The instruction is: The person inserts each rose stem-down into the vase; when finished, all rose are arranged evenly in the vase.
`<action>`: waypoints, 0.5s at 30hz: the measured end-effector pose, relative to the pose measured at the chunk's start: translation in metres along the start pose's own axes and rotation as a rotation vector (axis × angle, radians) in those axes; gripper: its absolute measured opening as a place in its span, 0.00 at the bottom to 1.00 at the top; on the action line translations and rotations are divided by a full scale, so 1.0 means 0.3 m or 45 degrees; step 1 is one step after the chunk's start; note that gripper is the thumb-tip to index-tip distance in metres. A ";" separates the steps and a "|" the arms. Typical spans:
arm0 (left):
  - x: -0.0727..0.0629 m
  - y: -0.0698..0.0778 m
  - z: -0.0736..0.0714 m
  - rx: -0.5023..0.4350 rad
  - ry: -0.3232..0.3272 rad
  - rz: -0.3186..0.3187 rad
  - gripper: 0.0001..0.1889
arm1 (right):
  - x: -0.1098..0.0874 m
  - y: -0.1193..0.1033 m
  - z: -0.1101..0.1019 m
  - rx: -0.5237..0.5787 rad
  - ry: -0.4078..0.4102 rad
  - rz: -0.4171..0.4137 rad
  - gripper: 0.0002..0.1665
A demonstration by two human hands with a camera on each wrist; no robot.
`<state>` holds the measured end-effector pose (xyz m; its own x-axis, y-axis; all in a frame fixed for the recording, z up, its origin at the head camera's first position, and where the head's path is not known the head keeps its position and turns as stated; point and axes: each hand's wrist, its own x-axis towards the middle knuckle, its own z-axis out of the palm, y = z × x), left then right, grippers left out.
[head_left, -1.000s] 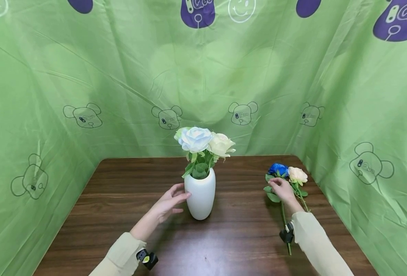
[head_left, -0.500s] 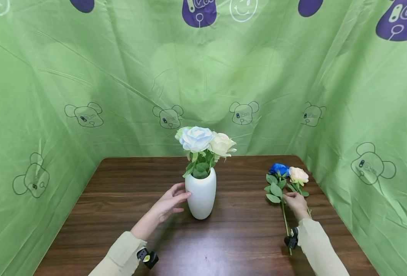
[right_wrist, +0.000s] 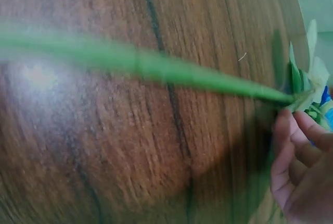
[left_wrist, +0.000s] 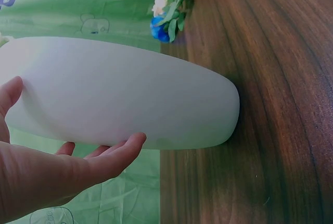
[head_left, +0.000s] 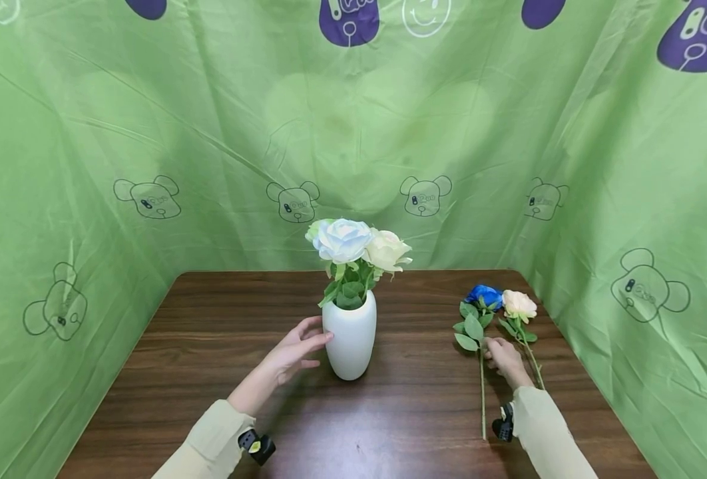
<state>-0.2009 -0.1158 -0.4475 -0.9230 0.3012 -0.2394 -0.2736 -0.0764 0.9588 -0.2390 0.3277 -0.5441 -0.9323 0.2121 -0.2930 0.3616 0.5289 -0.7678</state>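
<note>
A white vase [head_left: 349,342] stands upright, holding a pale blue rose [head_left: 343,241], a cream rose [head_left: 387,251] and green leaves. My left hand [head_left: 293,352] rests against the vase's left side, its fingers spread and fairly straight; the left wrist view shows the fingers [left_wrist: 117,159] along the vase wall. At the right, my right hand [head_left: 506,361] pinches the stem of a blue rose [head_left: 483,297] just below its leaves. In the right wrist view the blurred green stem [right_wrist: 171,70] runs from the fingertips across the view. A peach rose [head_left: 519,305] lies just right of it.
The brown wooden table [head_left: 239,299] carries everything. Green cloth [head_left: 353,133] printed with bear outlines encloses the back and both sides. The peach rose's stem [head_left: 534,366] passes close by the right hand and sleeve.
My right hand has drawn back from the blossoms down to the blue rose's stem and gripped it. The stem and leaves have swung slightly left. The left hand stays at the vase.
</note>
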 end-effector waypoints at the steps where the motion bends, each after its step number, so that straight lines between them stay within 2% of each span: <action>1: 0.001 -0.001 0.000 0.001 0.001 0.000 0.32 | 0.000 -0.004 0.005 -0.025 -0.016 -0.015 0.28; 4: 0.003 -0.003 -0.001 0.001 0.005 0.002 0.33 | -0.005 -0.010 0.021 -0.094 -0.018 -0.085 0.30; 7: 0.003 -0.005 -0.002 -0.002 0.002 0.003 0.33 | -0.006 -0.002 0.034 -0.158 0.030 -0.150 0.32; 10: 0.003 -0.007 -0.001 -0.003 0.000 0.004 0.33 | -0.005 0.003 0.043 -0.165 0.074 -0.171 0.31; 12: 0.003 -0.007 -0.001 -0.003 0.001 0.005 0.33 | -0.004 0.001 0.048 -0.139 0.096 -0.177 0.30; 15: 0.003 -0.006 -0.001 -0.001 0.007 0.005 0.33 | -0.005 -0.012 0.054 -0.017 0.098 -0.171 0.30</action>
<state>-0.2012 -0.1156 -0.4494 -0.9255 0.2958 -0.2367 -0.2704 -0.0782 0.9596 -0.2391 0.3122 -0.5500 -0.9692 0.2005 -0.1432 0.2341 0.5678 -0.7892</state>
